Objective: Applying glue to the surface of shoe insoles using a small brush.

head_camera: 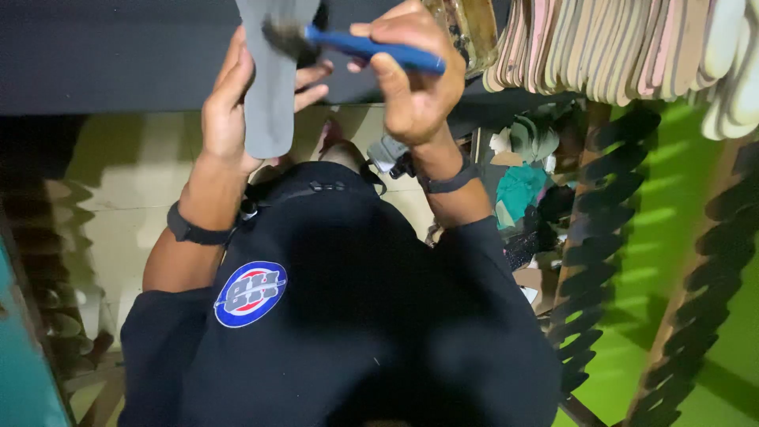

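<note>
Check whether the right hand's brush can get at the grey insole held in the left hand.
Probably yes. The right hand grips the blue-handled brush, whose bristles already meet the grey insole. The left hand holds the insole from behind, and nothing sits between the two.

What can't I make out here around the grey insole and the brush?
All in the head view:
- Grey insole: its upper end is cut off by the top edge; the left hand covers one side.
- Blue-handled brush: bristles blurred, and what is on them cannot be told; the right hand hides the handle's end.
- Jar: mostly out of frame and behind the right hand.
- Stacked soles: tops cut off.
</note>
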